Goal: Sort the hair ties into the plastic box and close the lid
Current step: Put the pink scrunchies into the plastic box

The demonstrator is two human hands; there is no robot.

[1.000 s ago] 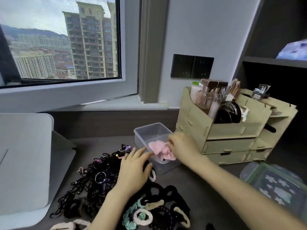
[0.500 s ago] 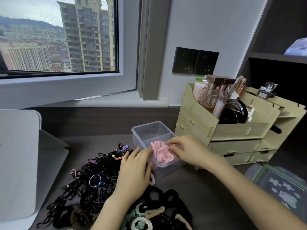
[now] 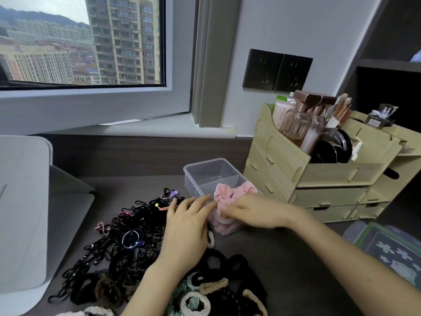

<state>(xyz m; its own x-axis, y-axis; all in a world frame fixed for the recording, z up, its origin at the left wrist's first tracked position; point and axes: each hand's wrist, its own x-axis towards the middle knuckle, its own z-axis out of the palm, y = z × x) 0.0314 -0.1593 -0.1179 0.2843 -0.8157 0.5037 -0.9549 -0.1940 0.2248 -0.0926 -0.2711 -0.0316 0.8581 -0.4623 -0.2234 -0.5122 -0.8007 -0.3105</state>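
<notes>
**Pink scrunchie at the box**

Soft pink cloth, all crinkly — that is the scrunchie point(image 3: 230, 195), bunched up at the near end of the clear plastic box point(image 3: 205, 172). The box is see-through with smooth walls and round corners, and its far end is bare. The right hand point(image 3: 257, 212) lies over the near rim with fingers curled at the scrunchie; I cannot tell if it pinches. The left hand point(image 3: 189, 226) rests flat, fingers loosely together, tips touching the box's side. Under and left of it lies a big tangle of thin black hair ties point(image 3: 127, 242) — fat fuzzy ones sit nearer. A wooden organiser point(image 3: 319, 179) stands just beside the box. The green-rimmed lid point(image 3: 387, 249) lies at the right, well apart, with bare dark desk point(image 3: 284, 258) between.
</notes>
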